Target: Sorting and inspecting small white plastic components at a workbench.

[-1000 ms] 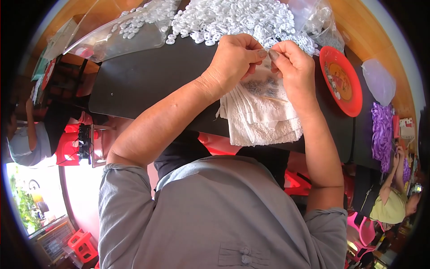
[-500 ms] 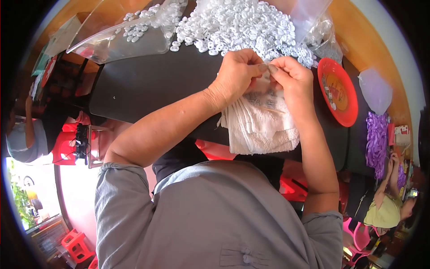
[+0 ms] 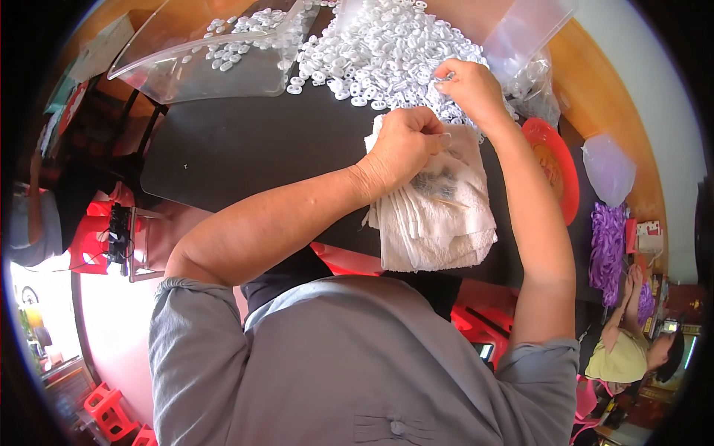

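Pinched fingers of my left hand hover over a folded whitish towel with dark smudges; whatever sits at the fingertips is too small to make out. My right hand reaches to the right side of a heap of small white oval plastic pieces with holes. Its thumb and forefinger close together at the heap, and what is between them cannot be made out. The towel lies on the black table, reaching its near edge.
A clear plastic bin lies at the left of the heap with loose white pieces in it. At the right are a red dish, plastic bags and a purple bundle of strips. Another person sits at the far right.
My hands were together above the towel. The right one has moved away, up to the heap, while the left stays pinched over the towel. The view has shifted slightly.
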Available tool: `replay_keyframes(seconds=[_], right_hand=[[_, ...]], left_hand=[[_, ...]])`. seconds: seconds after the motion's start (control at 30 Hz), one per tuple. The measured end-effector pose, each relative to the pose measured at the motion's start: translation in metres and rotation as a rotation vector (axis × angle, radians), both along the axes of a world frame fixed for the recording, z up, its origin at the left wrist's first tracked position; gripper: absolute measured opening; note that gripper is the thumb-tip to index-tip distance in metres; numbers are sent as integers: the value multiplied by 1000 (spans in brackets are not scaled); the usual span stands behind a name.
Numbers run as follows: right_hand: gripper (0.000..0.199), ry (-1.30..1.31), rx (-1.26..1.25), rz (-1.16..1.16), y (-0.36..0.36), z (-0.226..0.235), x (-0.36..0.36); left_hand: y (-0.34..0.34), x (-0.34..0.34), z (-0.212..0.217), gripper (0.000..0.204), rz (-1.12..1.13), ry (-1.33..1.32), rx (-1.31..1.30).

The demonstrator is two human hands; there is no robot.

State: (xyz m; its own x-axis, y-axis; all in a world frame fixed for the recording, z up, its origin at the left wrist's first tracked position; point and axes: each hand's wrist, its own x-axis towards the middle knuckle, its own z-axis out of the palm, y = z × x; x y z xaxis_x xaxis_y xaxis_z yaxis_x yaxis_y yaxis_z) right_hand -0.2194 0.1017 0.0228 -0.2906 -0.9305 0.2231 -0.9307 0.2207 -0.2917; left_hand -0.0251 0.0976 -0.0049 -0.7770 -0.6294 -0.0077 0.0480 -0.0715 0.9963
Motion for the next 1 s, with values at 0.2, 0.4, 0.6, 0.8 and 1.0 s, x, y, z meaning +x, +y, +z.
replay_keyframes(seconds=[0.2, 0.4, 0.6, 0.8, 1.0], right_hand=[[20, 27, 77, 47, -11, -7, -10], [11, -442, -93, 34, 17, 1, -5], [7, -500, -202, -9, 82, -16, 13], [12, -172, -122, -43, 98, -12, 14], [12, -68, -87, -27, 97, -3, 27]], left_hand=[[0, -2, -4, 13, 12, 34, -27], [-4, 0, -2, 10, -1, 62, 142], [-5, -3, 2, 10, 41, 53, 171], [-3, -2, 4, 11, 39, 45, 163], [-3, -1, 4, 12, 18, 29, 170]])
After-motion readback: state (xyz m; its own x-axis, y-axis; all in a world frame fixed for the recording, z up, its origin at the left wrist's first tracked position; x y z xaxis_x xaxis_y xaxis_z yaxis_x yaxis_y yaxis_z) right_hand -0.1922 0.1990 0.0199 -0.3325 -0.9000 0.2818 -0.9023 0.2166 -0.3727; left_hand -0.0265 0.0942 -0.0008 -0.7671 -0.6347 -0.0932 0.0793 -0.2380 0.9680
